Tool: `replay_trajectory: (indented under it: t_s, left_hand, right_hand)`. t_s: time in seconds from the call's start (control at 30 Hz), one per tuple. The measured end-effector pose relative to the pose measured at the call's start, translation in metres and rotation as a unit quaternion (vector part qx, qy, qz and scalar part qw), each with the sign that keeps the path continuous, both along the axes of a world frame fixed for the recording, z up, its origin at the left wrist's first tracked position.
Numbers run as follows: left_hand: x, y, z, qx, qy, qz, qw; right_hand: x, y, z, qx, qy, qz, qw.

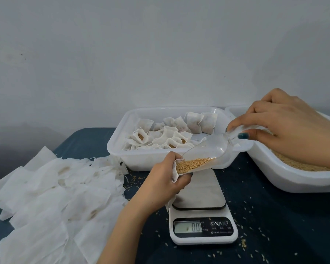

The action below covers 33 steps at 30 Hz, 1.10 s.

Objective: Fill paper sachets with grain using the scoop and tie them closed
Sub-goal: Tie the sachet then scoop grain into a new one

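Head view: your left hand (164,180) is curled round an open sachet (174,176), holding its mouth up to the scoop (213,147) so no grain misses. Your right hand (286,128) pinches the scoop's handle and tips it down, so the grain (194,163) lies at the lip, right at the sachet. Both hang just above the scale (202,206), which shows zero, likely so the bag can be weighed. The middle tub (122,155) keeps the filled ones. Empty ones lie in a pile (55,187) on the bench (274,216), near your left hand.
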<state>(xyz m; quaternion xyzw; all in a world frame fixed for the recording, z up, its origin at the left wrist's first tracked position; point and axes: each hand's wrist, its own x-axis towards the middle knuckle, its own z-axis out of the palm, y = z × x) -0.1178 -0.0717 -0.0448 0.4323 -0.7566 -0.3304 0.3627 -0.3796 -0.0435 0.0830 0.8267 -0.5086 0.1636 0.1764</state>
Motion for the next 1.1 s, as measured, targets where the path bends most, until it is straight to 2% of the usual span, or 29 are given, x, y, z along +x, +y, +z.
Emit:
replay_trajectory:
  t_s: [0.13, 0.23, 0.33, 0.5, 0.67, 0.77, 0.87, 0.97, 1.03, 1.1]
  left_hand:
    - [0.001, 0.000, 0.003, 0.002, 0.018, 0.000, 1.000]
    - [0.004, 0.001, 0.006, 0.004, 0.038, -0.003, 0.999]
    - [0.007, 0.002, 0.008, 0.008, 0.059, -0.004, 0.998]
    - [0.008, 0.003, 0.008, 0.015, 0.075, -0.011, 0.997]
    - [0.011, 0.001, 0.008, 0.022, 0.074, 0.018, 0.997]
    - [0.015, -0.001, 0.005, 0.000, 0.038, 0.020, 0.999]
    - [0.016, -0.001, 0.005, -0.001, 0.024, 0.011, 1.000]
    - [0.016, -0.001, 0.006, 0.015, 0.048, 0.007, 0.999]
    - [0.017, -0.001, 0.008, 0.005, 0.048, 0.009, 0.999]
    - [0.017, 0.000, 0.009, -0.013, 0.038, 0.013, 0.999]
  right_hand:
    - [-0.007, 0.000, -0.007, 0.011, -0.037, -0.010, 0.999]
    - [-0.010, -0.002, -0.020, 0.063, -0.100, -0.007, 0.993]
    - [-0.012, -0.002, -0.039, 0.121, -0.183, 0.013, 0.976]
    - [-0.010, -0.001, -0.069, 0.164, -0.290, 0.014, 0.943]
    - [-0.006, -0.002, -0.079, 0.150, -0.377, 0.008, 0.914]
    - [-0.010, -0.006, -0.079, 0.085, -0.416, -0.052, 0.904]
    - [-0.018, -0.008, -0.077, 0.022, -0.416, -0.116, 0.902]
    - [-0.032, -0.013, -0.076, -0.013, -0.369, -0.169, 0.914]
    - [-0.049, -0.023, -0.079, -0.021, -0.330, -0.213, 0.919]
    - [-0.067, -0.035, -0.083, 0.008, -0.295, -0.264, 0.918]
